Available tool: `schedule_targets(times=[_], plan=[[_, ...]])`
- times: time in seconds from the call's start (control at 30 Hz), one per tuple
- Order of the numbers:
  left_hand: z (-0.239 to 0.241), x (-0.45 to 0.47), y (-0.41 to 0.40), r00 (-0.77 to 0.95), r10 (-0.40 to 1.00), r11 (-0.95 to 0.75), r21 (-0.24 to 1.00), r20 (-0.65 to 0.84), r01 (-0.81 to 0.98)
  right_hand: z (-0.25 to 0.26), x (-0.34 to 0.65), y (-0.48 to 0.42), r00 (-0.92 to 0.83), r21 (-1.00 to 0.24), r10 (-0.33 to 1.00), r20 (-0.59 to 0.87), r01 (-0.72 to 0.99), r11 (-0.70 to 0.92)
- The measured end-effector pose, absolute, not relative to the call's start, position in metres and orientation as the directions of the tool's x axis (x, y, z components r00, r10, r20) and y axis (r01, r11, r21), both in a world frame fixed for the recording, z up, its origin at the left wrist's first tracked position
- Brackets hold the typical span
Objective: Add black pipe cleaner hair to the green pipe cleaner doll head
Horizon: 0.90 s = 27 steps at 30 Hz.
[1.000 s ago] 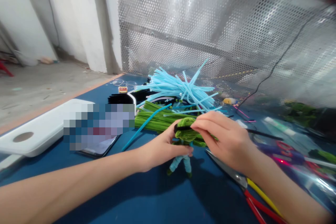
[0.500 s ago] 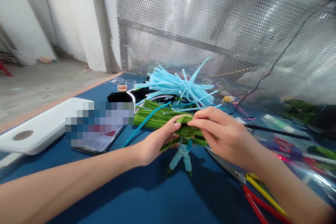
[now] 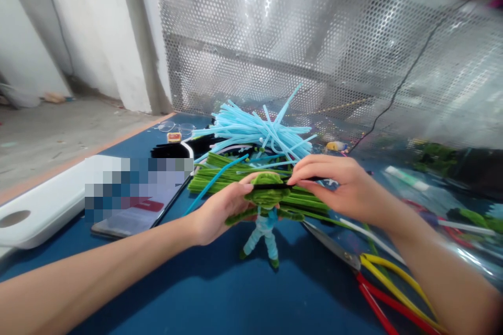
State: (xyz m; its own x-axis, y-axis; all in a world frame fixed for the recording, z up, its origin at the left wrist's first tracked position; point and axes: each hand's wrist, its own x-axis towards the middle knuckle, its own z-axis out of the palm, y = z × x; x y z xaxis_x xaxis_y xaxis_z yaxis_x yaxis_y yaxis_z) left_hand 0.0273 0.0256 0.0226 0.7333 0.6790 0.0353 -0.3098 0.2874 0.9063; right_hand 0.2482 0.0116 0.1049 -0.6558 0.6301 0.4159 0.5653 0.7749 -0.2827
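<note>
My left hand (image 3: 222, 207) is closed around the side of the round green head of a pipe-cleaner doll (image 3: 265, 227), its thumb at the head's edge. The doll hangs upright, with green arms stretched out, light-blue trousers and green feet. A black pipe cleaner (image 3: 271, 186) lies straight across the front of the head. My right hand (image 3: 334, 180) pinches the strip's right part between thumb and fingers; the left thumb touches its other end. Behind the doll lies a bundle of green pipe cleaners (image 3: 208, 174), partly hidden by my hands.
Light-blue pipe cleaners (image 3: 251, 128) are heaped at the back, beside black ones (image 3: 167, 151). Scissors (image 3: 353, 261) with red and yellow handles lie at the right. At left are a phone (image 3: 129, 222) and a white case (image 3: 51, 199). A perforated metal panel (image 3: 275, 36) stands behind the table.
The black pipe cleaner now shows stretched across the doll's head. My right hand has moved slightly back from the head, and the view has shifted a little to the right.
</note>
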Motion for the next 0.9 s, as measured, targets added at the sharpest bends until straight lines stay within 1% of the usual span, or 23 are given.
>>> schedule_targets(times=[0.23, 0.4, 0.73, 0.9], plan=[[0.0236, 0.0264, 0.0272, 0.756, 0.654, 0.323, 0.889, 0.039, -0.325, 0.1037, 0.2521, 0.0152, -0.654, -0.369, 0.638, 0.407, 0.521, 0.77], [0.0217, 0.025, 0.0297, 0.772, 0.633, 0.333, 0.88, 0.058, -0.339, 0.1032, 0.2513, 0.0151, -0.643, -0.388, 0.646, 0.412, 0.517, 0.763], [0.0221, 0.0249, 0.0312, 0.786, 0.61, 0.349, 0.855, 0.103, -0.383, 0.1039, 0.251, 0.0137, -0.58, -0.481, 0.739, 0.341, 0.568, 0.668], [0.0217, 0.0245, 0.0323, 0.785, 0.612, 0.346, 0.861, 0.093, -0.372, 0.1033, 0.2489, 0.0131, -0.553, -0.532, 0.781, 0.29, 0.585, 0.612]])
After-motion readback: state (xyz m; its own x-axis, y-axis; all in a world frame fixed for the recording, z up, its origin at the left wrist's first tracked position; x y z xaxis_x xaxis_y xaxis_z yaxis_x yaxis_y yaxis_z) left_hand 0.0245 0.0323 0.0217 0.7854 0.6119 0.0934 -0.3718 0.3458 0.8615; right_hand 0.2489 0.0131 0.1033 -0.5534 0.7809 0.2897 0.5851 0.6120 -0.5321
